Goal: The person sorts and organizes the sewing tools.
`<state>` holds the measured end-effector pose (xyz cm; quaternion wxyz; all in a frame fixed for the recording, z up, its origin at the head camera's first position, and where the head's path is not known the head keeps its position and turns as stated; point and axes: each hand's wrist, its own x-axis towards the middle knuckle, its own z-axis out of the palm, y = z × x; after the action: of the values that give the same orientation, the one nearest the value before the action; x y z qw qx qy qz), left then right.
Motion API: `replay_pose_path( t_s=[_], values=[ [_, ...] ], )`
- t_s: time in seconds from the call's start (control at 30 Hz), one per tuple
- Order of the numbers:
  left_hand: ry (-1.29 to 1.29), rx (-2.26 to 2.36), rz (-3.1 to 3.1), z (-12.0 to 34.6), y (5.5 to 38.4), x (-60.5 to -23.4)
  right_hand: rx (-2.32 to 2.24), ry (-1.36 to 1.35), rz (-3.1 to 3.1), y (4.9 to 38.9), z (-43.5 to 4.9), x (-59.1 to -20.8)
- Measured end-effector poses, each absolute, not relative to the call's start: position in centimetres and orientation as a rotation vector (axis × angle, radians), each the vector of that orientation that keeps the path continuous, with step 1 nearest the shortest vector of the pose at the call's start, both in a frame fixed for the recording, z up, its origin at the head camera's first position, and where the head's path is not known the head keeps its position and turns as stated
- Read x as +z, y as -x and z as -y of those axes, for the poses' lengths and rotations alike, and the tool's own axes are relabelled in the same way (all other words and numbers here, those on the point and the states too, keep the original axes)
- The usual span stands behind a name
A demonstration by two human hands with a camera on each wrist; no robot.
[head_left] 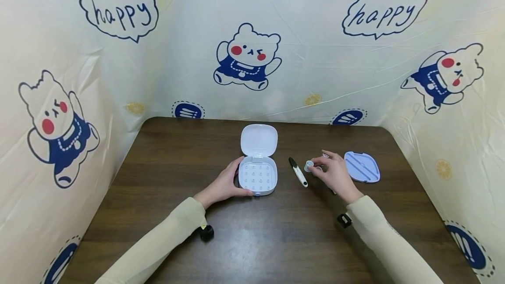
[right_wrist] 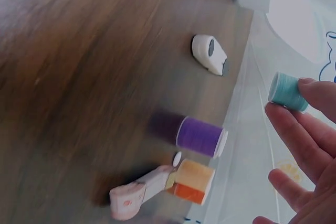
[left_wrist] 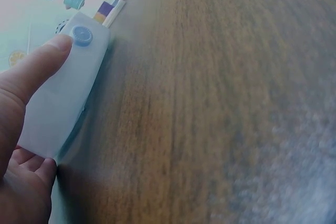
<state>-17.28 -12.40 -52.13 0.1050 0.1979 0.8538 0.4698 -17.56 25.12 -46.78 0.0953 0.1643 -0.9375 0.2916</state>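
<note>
Teal cylindrical thread spool [head_left: 309,165]: my right hand [head_left: 335,174] pinches it, right of the white plastic case [head_left: 259,141]. My left hand [head_left: 226,182] grips the case.

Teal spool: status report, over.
Right hand pinches teal spool above table. Left hand grips open case. Black-and-white tool lies between spool and case.

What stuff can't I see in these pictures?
Left wrist view: the inside of the white box, hidden by its wall.
Right wrist view: much of that box, cut off by the top edge.
Head view: the side of the purple spool, covered by the right grip.
</note>
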Motion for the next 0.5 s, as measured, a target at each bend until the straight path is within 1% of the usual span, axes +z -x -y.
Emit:
replay_pose_path(
  t_s=[0.5],
  values=[
    [-0.568, 1.359, -2.520, 12.5, 17.2, -52.0, 0.920, -0.533, 2.799, 18.1, -22.3, -46.7]
  ],
)
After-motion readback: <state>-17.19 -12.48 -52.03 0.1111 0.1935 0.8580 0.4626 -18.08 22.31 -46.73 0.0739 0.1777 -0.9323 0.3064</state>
